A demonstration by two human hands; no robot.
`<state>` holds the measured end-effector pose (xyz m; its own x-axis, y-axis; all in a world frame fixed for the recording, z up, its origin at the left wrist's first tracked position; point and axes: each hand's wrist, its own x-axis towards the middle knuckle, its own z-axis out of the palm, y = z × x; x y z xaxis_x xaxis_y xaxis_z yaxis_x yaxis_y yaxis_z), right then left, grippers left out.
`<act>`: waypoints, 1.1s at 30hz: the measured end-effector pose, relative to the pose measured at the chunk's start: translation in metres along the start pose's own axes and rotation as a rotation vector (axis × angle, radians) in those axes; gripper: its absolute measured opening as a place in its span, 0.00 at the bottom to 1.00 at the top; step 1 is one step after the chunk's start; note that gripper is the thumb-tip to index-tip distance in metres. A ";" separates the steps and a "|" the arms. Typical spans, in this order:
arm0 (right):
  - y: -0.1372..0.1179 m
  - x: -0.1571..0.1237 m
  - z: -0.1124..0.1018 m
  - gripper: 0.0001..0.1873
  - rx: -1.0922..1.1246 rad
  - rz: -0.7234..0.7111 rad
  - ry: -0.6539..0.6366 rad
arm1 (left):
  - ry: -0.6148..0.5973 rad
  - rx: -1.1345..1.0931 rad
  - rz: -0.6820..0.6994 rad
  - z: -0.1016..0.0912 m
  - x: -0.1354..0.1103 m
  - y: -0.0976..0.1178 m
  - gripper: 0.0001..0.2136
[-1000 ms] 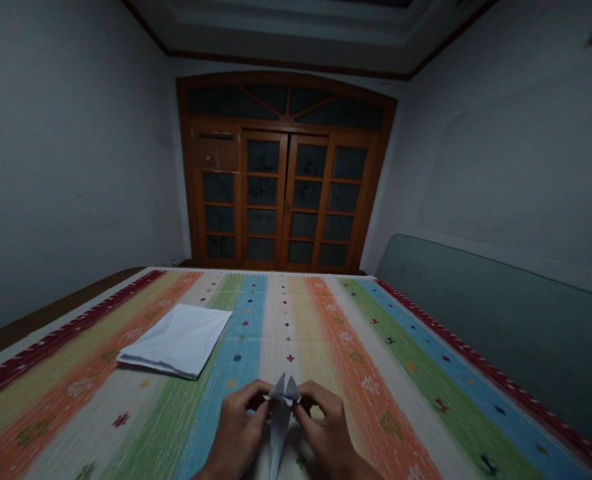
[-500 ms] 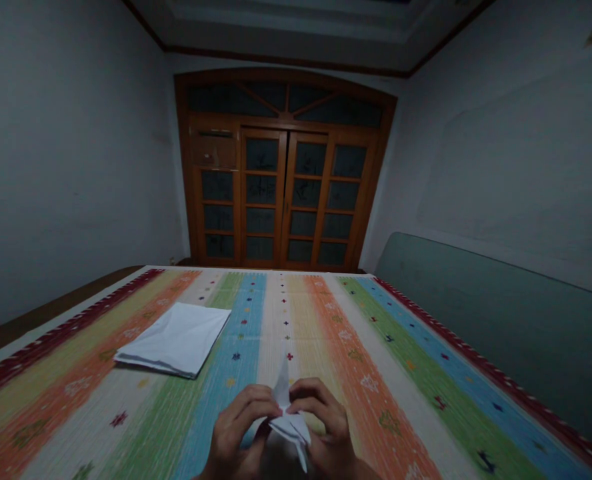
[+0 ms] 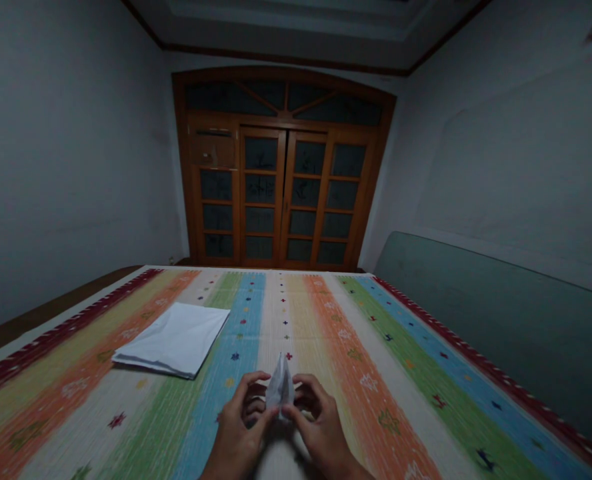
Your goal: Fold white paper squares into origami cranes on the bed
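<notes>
A small folded white paper piece point(image 3: 280, 385) stands upright between both my hands, low in the middle of the view. My left hand point(image 3: 240, 427) pinches its left side with curled fingers. My right hand point(image 3: 317, 427) pinches its right side the same way. Both hands hover just above the striped, many-coloured mat point(image 3: 366, 347). A stack of white paper sheets point(image 3: 173, 338) lies flat on the mat to the left, well away from my left hand.
The mat covers a wide flat surface with a dark red border point(image 3: 51, 340) on the left. A green padded bench back point(image 3: 491, 313) runs along the right wall. Wooden glazed doors point(image 3: 283, 193) close the far end of the dim room.
The paper piece was turned and folded: two points showed first, then it lay tilted in my fingers, and now it stands as one narrow upright point. Both hands stayed in place.
</notes>
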<state>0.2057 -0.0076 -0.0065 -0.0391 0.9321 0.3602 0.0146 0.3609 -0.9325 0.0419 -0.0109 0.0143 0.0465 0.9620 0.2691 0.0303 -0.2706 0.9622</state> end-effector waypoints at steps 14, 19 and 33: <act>0.001 0.000 -0.012 0.13 -0.458 -0.415 0.040 | -0.058 0.386 0.148 -0.004 -0.004 -0.023 0.13; 0.001 -0.005 -0.011 0.09 -0.493 -0.313 -0.108 | -0.083 0.488 0.180 -0.005 -0.004 -0.022 0.11; 0.000 -0.009 -0.003 0.08 -0.402 -0.165 -0.058 | -0.066 0.499 0.248 -0.005 -0.005 -0.011 0.06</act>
<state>0.2095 -0.0158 -0.0093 -0.1290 0.8619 0.4904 0.3909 0.4987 -0.7736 0.0365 -0.0128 0.0030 0.1747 0.8673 0.4660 0.4786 -0.4885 0.7296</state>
